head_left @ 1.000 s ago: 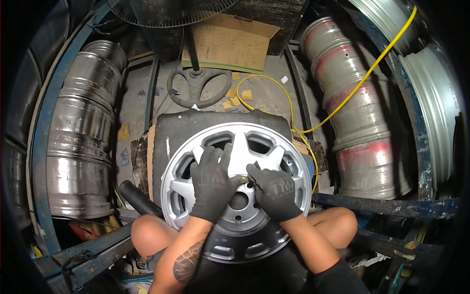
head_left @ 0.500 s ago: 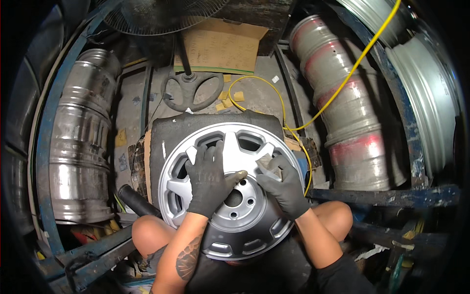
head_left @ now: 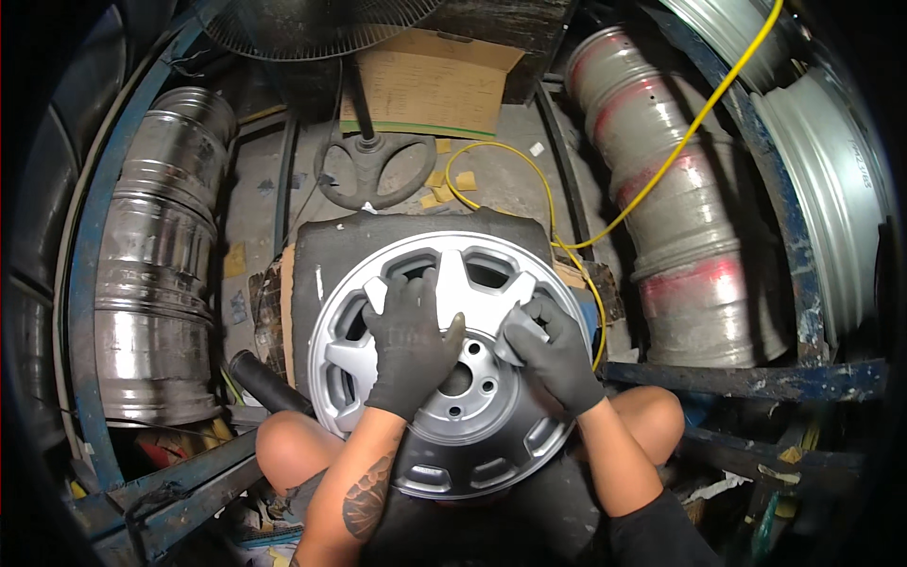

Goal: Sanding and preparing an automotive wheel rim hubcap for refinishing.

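- Supports the wheel (head_left: 475, 404) face up on the dark mat (head_left: 324, 248), with near edge between the knees (head_left: 295, 452); presumably cushioned there against scratches, within easy reach of both hands.
- Lays the left hand (head_left: 408, 342) palm down across the spokes beside the hub, with fingers extended and thumb apart; holds no loose item; apparently braces the wheel against turning.
- Pinches a small grey pad (head_left: 516, 338) in the right hand (head_left: 557, 352), with fingers curled nearly closed around it, above the wheel face right of the hub; likely gripped so for control. Cannot confirm contact between pad and wheel.
- Set end to end at left, shiny rims (head_left: 156, 283); at right, red-marked rims (head_left: 694, 295); probably grouped for compact storage.
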Available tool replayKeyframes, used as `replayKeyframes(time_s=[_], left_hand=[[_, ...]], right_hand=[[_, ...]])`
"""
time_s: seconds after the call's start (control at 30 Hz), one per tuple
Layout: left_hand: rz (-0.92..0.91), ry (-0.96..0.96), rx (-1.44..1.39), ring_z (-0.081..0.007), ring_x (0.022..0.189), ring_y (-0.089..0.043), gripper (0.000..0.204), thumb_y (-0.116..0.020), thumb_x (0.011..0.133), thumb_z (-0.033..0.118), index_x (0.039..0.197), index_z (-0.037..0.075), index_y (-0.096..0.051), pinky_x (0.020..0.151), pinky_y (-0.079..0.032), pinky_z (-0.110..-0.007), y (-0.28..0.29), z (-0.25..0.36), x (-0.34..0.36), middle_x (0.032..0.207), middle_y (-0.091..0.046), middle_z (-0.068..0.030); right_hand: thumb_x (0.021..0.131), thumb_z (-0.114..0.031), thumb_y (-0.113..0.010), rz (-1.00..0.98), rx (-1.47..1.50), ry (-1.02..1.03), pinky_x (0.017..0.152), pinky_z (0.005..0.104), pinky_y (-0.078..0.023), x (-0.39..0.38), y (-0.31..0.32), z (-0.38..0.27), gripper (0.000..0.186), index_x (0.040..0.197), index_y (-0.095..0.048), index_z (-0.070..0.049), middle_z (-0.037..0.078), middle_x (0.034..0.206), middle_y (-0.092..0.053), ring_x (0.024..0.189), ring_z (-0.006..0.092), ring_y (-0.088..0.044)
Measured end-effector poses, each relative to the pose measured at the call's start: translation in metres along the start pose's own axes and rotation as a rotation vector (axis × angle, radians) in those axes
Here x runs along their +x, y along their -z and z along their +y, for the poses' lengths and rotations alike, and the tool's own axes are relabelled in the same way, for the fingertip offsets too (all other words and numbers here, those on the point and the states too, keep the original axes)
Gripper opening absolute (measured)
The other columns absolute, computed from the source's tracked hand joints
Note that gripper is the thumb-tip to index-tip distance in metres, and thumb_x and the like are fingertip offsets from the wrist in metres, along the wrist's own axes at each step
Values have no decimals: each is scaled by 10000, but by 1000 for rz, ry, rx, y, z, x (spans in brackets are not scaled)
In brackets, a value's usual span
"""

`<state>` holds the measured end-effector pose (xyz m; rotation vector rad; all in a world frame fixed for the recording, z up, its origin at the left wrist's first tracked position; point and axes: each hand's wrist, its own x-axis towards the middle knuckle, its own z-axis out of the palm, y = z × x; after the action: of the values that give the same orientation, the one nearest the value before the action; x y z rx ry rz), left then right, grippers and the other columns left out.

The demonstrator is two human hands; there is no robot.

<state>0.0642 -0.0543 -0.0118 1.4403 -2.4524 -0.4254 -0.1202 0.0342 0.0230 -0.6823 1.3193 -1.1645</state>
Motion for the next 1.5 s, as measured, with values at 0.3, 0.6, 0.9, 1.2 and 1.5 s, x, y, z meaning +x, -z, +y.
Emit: replayKeyframes(time_s=[0.3, 0.6, 0.9, 1.2, 1.5], left_hand=[[-79, -43, 72, -340, 1363, -452, 925, -764, 812, 515, 1517, 34, -408, 1015, -348, -680, 11, -6, 0, 1399, -534, -161], [-65, 4, -6, -273, 1301, -498, 966, -805, 754, 516, 1518, 63, -428, 958, -391, -602, 13, -3, 0, 1335, -557, -103], [-37, 23, 6, -305, 1261, -520, 947, -801, 750, 480, 1507, 43, -438, 956, -406, -578, 14, -3, -1, 1284, -566, -112], [-4, 36, -16, -307, 1267, -511, 934, -817, 735, 469, 1484, 41, -460, 988, -380, -617, 6, -2, -1, 1265, -590, -98], [4, -17, 79, -254, 1313, -495, 924, -815, 753, 451, 1518, 93, -440, 995, -394, -610, 1, -1, -5, 1290, -577, -74]], right_hand=[[863, -189, -719, 132, -1186, 647, 726, 475, -518, 11, -14, 4, 310, 1154, -671, -93, 129, 910, -672, 816, 326, -669], [841, -211, -727, 14, -1514, 696, 677, 424, -482, 16, -17, 14, 378, 1216, -700, -166, 74, 792, -640, 687, 261, -655], [862, -91, -612, 38, -1569, 624, 643, 407, -490, 7, -28, 10, 404, 1261, -637, -150, 68, 743, -645, 677, 266, -684], [855, -180, -692, 156, -1329, 620, 661, 446, -489, 4, -18, -7, 367, 1220, -700, -154, 82, 771, -611, 706, 300, -637], [835, -140, -662, -6, -1600, 469, 706, 430, -476, -2, -23, 13, 489, 1323, -635, -126, 82, 879, -631, 785, 273, -645]])
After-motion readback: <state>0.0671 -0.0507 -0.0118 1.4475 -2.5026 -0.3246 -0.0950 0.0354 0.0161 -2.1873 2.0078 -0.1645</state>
